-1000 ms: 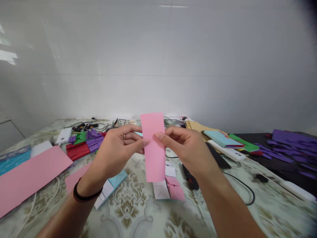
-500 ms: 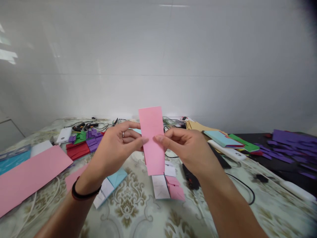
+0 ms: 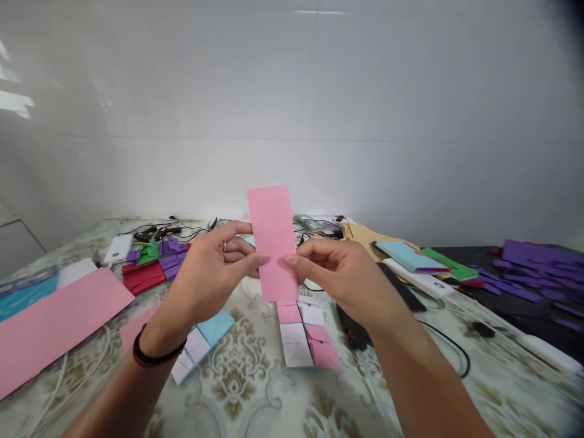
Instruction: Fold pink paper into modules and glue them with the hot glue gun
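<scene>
Both hands hold up one pink paper strip (image 3: 272,225) above the table. My left hand (image 3: 214,267), with a ring and a dark wristband, pinches its left edge, thumb in front and fingers behind. On the opposite edge, my right hand (image 3: 344,277) grips it the same way, its fingertips partly hidden by the paper. Below the strip lies a group of small folded papers, white (image 3: 295,345) and pink (image 3: 323,353). Near my left wrist rests a folded piece in light blue (image 3: 216,326) and white.
A large pink sheet (image 3: 59,325) lies at the left, beside red (image 3: 143,277) and purple papers. Glue guns (image 3: 157,232) with cables are behind. At right are a white power strip (image 3: 422,280), folded coloured cards (image 3: 413,255) and purple strips (image 3: 538,267) on a black surface.
The pink strip has risen a little and shifted left, with both hands still pinching it. More of the folded papers beneath it now shows.
</scene>
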A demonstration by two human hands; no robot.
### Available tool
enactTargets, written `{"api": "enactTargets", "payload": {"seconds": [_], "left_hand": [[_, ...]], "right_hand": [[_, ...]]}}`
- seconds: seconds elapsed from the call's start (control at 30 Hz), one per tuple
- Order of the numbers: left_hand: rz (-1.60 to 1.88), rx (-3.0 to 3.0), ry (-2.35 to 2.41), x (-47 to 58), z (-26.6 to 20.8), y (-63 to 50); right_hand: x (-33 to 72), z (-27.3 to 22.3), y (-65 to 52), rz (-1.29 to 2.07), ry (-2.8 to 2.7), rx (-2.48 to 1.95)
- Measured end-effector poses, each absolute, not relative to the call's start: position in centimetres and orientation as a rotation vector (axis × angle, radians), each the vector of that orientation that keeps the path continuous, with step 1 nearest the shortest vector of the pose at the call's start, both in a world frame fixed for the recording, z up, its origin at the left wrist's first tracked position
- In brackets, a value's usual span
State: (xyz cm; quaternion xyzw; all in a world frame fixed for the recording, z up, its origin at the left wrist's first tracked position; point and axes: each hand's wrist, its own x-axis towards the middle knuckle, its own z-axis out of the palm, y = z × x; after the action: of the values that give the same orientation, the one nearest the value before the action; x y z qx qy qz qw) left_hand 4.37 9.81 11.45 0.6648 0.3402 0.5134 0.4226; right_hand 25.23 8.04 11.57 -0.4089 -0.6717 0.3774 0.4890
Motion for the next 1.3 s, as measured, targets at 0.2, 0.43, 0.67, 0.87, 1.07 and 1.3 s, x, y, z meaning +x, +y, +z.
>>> {"api": "enactTargets", "payload": {"seconds": [0.2, 0.43, 0.67, 0.87, 1.07, 1.3], "left_hand": [[1.269, 1.685, 0.855, 4.4, 11.54, 9.81], [1.317, 1.664, 0.831, 4.26, 11.54, 9.83], [1.327, 1.651, 0.851, 4.35, 11.57, 10.04], [1.348, 1.648, 0.836, 4.47, 11.85, 10.16], [1.388, 1.6, 0.834, 4.51, 12.05, 10.08], [1.446, 1.526, 0.833, 4.43, 12.26, 10.0]], "right_hand": [[25.16, 11.38, 8.2, 0.893, -1.602, -1.013], [25.51, 11.59, 8.07, 0.876, -1.783, -1.076], [25.63, 11.55, 8.12, 0.798, -1.844, -1.158], [25.58, 11.51, 7.91, 0.856, -1.9, -1.21], [25.49, 11.34, 8.07, 0.766, -1.865, -1.166], [25.43, 11.12, 8.26, 0.731, -1.844, -1.134]]}}
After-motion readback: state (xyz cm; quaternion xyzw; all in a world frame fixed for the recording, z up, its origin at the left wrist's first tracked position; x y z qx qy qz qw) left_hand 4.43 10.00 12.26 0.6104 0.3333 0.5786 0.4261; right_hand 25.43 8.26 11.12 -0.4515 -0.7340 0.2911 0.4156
